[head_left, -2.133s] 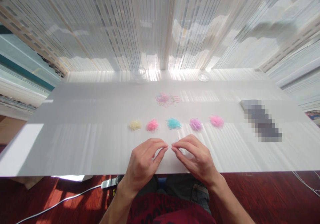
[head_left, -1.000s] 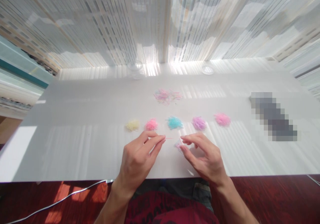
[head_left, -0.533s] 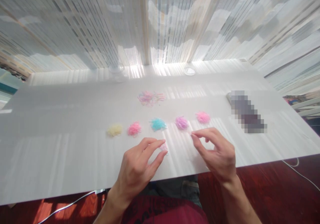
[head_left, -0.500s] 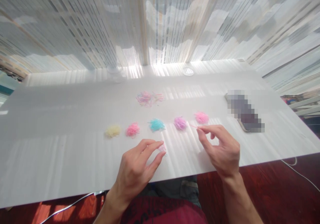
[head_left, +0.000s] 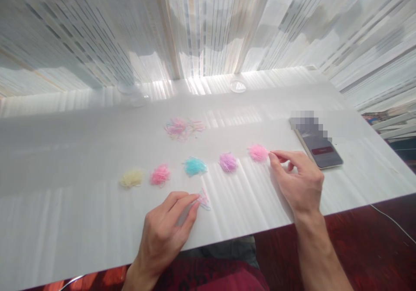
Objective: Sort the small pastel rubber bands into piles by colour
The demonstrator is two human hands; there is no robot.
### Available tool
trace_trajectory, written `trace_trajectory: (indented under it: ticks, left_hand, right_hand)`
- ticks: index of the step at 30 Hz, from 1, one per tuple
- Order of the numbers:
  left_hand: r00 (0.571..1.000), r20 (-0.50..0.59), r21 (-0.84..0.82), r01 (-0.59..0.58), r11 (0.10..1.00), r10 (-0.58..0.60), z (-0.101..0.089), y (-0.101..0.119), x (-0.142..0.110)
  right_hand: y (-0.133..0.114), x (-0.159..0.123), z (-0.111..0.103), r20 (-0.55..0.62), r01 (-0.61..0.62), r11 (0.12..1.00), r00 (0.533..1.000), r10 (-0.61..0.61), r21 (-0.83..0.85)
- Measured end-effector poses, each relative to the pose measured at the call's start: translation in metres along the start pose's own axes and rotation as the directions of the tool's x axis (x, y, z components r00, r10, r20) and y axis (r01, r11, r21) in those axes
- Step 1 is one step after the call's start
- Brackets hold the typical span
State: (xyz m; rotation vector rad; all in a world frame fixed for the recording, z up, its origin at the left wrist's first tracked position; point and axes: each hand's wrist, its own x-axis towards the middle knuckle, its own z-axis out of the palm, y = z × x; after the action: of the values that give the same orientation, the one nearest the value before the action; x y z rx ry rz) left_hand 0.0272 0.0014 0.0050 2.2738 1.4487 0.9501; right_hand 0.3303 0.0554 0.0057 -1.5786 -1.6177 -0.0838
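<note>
My left hand [head_left: 170, 223] pinches a small bunch of mixed pastel strands [head_left: 204, 201] between thumb and fingertips, low over the near part of the table. My right hand [head_left: 297, 180] is closed in a pinch at the right edge of the light pink pile [head_left: 258, 152]; the thin pink strand in its fingertips hardly shows against the pile. Leftward from there lie a purple pile [head_left: 228, 162], a turquoise pile [head_left: 195, 166], a deeper pink pile [head_left: 160, 175] and a pale yellow pile [head_left: 131, 178]. Behind them sits a loose mixed-colour pile [head_left: 182, 129].
A phone [head_left: 320, 145] lies on the white table [head_left: 81, 221] to the right of my right hand. Toward the back are a clear round dish [head_left: 238, 86] and other clear round pieces [head_left: 139, 100]. A sheer striped curtain [head_left: 208, 26] hangs behind the table's far edge.
My right hand has moved right and slightly away from me, bringing the pink strand to the light pink pile. My left hand keeps the mixed bunch. The view has shifted a little.
</note>
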Motion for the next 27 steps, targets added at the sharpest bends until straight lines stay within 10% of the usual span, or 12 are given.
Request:
trace_trajectory:
  ticks: [13, 27]
  left_hand:
    - [0.993, -0.117, -0.192, -0.021, 0.981, -0.001, -0.021, 0.015, 0.0]
    - [0.965, -0.238, -0.14, 0.083, 0.987, -0.115, -0.05, -0.012, -0.019]
  right_hand:
    - [-0.112, -0.029, 0.01, 0.23, 0.163, 0.787, 0.904, -0.361, 0.595]
    - [-0.151, -0.034, 0.045, 0.218, 0.161, 0.767, 0.905, -0.366, 0.621]
